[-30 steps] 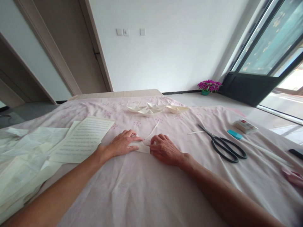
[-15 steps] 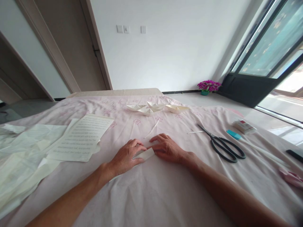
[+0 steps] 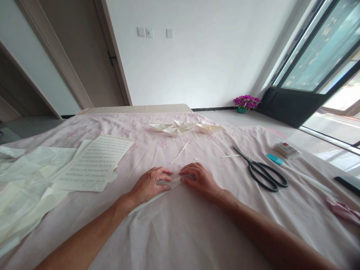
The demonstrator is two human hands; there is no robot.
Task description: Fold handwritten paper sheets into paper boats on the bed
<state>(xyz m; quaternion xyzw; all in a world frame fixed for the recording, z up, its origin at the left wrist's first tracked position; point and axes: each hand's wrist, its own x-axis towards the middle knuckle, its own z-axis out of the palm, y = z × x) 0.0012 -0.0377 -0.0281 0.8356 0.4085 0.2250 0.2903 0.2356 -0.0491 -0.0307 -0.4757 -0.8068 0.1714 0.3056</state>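
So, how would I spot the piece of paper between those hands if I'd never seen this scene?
On the pale pink cloth, find the left hand and right hand near the middle. The whitish paper lies between them, its long edge showing on the left hand's near side. Unlike the loose thin strip beyond and the text-covered sheet at left, this one is at the fingertips.

Near-side cloth (image 3: pixel 180 232) lies open — scissors (image 3: pixel 264 175) obstruct right, printed sheets (image 3: pixel 94 163) left.

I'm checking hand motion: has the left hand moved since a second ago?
Yes, the left hand has moved nearer the camera, away from the printed flower on the tablecloth.
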